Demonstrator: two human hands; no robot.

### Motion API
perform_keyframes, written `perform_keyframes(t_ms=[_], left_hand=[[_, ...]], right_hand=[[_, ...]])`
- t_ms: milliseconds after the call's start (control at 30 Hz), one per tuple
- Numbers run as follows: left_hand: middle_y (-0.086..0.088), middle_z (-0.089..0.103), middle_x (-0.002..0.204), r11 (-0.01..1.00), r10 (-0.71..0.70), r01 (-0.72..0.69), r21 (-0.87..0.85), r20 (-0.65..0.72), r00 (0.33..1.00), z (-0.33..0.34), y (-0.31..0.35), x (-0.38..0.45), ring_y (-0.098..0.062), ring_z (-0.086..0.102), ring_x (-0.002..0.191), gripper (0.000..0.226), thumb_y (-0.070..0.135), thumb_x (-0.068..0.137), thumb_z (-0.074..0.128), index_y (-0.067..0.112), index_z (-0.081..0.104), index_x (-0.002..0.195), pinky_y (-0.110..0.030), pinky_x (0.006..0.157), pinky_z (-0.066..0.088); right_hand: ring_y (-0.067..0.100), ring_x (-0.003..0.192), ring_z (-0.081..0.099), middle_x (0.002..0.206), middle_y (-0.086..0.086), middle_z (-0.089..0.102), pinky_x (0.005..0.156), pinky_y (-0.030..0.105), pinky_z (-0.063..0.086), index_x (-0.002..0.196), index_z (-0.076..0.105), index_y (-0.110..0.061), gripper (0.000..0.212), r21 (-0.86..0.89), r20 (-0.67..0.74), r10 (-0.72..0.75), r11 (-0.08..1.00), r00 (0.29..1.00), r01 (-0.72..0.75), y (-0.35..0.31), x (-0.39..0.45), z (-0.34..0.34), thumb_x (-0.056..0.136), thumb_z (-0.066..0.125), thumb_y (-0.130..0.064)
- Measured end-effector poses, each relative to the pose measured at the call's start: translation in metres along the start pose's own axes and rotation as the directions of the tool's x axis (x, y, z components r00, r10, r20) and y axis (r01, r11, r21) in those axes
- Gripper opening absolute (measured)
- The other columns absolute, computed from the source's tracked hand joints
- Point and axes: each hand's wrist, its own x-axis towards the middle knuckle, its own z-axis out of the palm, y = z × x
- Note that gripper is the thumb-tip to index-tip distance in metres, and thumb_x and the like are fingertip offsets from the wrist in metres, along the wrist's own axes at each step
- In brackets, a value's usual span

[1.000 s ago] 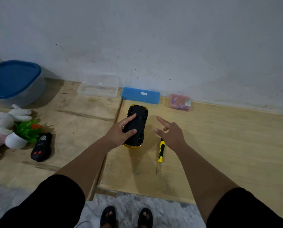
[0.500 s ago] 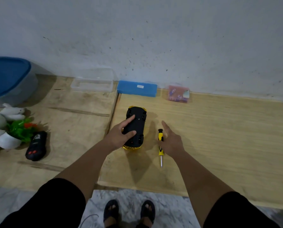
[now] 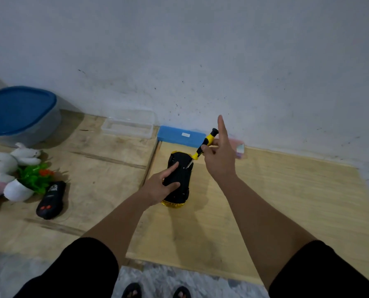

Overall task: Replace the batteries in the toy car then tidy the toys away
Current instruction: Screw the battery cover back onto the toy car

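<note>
At far left, a blue-lidded tub (image 3: 18,112) sits by the wall, with a plush rabbit (image 3: 5,162), a potted plant (image 3: 26,181) and a black remote (image 3: 51,200) below it on the table (image 3: 286,201). A clear box (image 3: 128,125) and a blue case (image 3: 182,136) lie along the wall. At centre the toy car (image 3: 179,179) rests upside down on the table. The left hand (image 3: 160,188) steadies it, its fingers (image 3: 171,168) loosely spread over the black underside, thumb against the side. The right hand (image 3: 220,158) pinches a yellow screwdriver (image 3: 202,147) between thumb and bent fingers, index finger pointing straight up; the tilted tip meets the car's underside. A pink packet (image 3: 240,149) peeks from behind that hand.
</note>
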Motion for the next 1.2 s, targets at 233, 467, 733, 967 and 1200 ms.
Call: perform_keyframes(t_ms=[233,467,733,967,1200], left_hand=[[0.006,0.051,0.133,1.000,-0.009,0.009,-0.010,0.010,1.000,-0.006,-0.002,-0.007,-0.016,0.053,0.117,0.064,0.020,0.091,0.061,0.045,0.032,0.141,-0.035,0.102,0.045],[0.004,0.051,0.136,0.999,0.005,-0.005,-0.048,-0.006,1.000,-0.008,-0.004,-0.009,-0.016,0.055,0.117,0.063,0.018,0.090,0.063,0.047,0.035,0.139,-0.037,0.102,0.046],[0.003,0.051,0.136,0.996,-0.002,0.002,-0.086,0.003,1.000,-0.008,-0.005,-0.009,-0.016,0.055,0.117,0.064,0.016,0.090,0.062,0.047,0.035,0.139,-0.037,0.101,0.047],[0.002,0.051,0.137,0.995,0.003,-0.003,-0.100,0.007,1.000,-0.010,-0.004,-0.008,-0.017,0.055,0.117,0.064,0.014,0.090,0.062,0.046,0.035,0.139,-0.038,0.102,0.046],[0.003,0.052,0.135,0.994,0.009,-0.007,-0.109,0.013,1.000,-0.011,-0.001,-0.007,-0.015,0.056,0.115,0.063,0.016,0.090,0.062,0.050,0.036,0.136,-0.033,0.098,0.049]], right_hand=[[0.013,0.078,0.059,0.097,-0.002,0.054,0.086,0.040,0.054,0.145,0.024,-0.036,0.074,0.007,-0.043,-0.008,1.000,0.999,0.009,0.001,0.000,0.011,0.089,0.056,-0.001],[0.013,0.088,0.059,0.115,0.005,0.056,0.083,0.023,0.051,0.145,0.027,-0.034,0.072,0.022,-0.030,-0.020,1.000,0.999,0.021,0.003,-0.002,0.017,0.088,0.058,-0.001],[0.013,0.085,0.060,0.105,-0.001,0.054,0.083,0.028,0.054,0.144,0.030,-0.033,0.071,0.014,-0.027,-0.015,1.000,1.000,0.016,0.002,-0.002,0.019,0.087,0.059,-0.001],[0.009,0.085,0.057,0.107,-0.003,0.053,0.081,0.023,0.052,0.144,0.029,-0.032,0.071,0.011,-0.028,-0.028,1.000,0.999,0.029,-0.002,0.000,0.018,0.088,0.058,0.000],[0.017,0.090,0.062,0.104,-0.002,0.053,0.082,0.026,0.054,0.143,0.030,-0.034,0.071,0.029,-0.017,-0.008,1.000,1.000,0.009,-0.002,0.001,0.018,0.088,0.058,0.000]])
